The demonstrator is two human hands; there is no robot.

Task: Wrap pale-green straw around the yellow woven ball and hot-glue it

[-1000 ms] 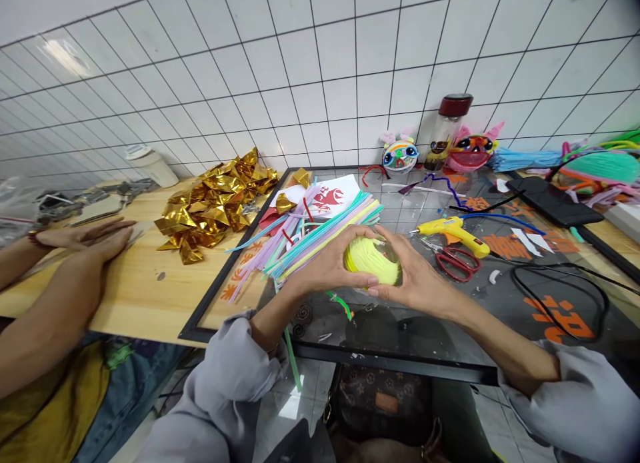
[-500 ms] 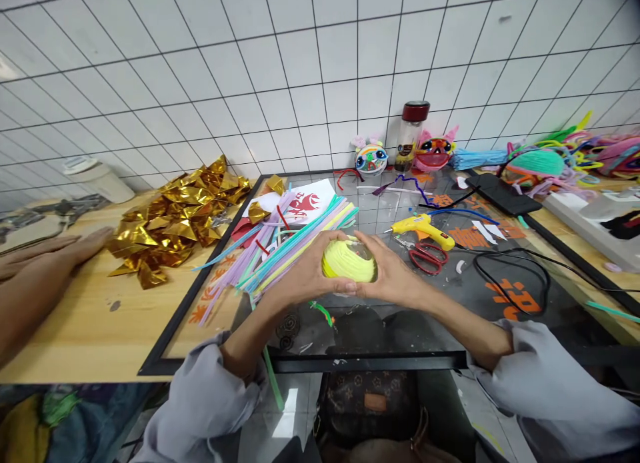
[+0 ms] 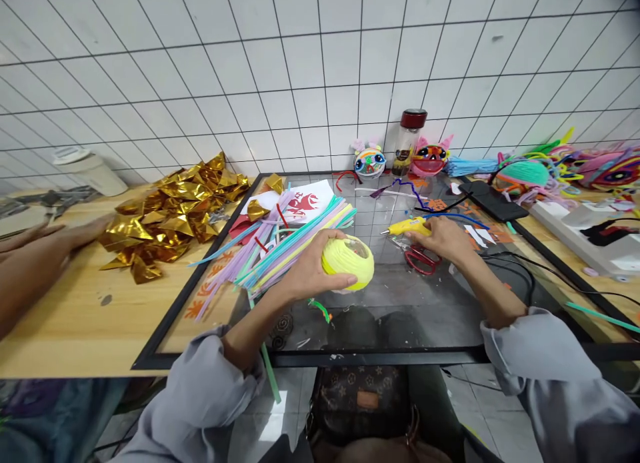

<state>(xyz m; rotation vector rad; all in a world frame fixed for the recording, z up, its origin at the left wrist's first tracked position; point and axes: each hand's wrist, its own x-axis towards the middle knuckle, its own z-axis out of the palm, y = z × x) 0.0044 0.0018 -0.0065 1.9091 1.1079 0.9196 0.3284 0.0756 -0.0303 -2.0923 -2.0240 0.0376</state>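
My left hand is closed around the side of a yellow ball, which looks wound with fuzzy strips and has an opening at its top right. Above the table, my right hand wraps the handle of a yellow hot glue gun, whose nozzle points left. Its fingers hide most of the handle. Just below the glue gun lie red-handled scissors. Left of the ball is a bundle of pastel pipe cleaners. A short green piece rests on the dark board near the ball.
Crumpled gold foil covers the left side, with another person's arm beside it. Two decorated balls, one white and one pink, flank a bottle by the wall. A phone, power strip and black cable lie right.
My right hand has let go of the yellow ball and moved right onto the glue gun. The left hand keeps hold of the ball, its opening now more visible.
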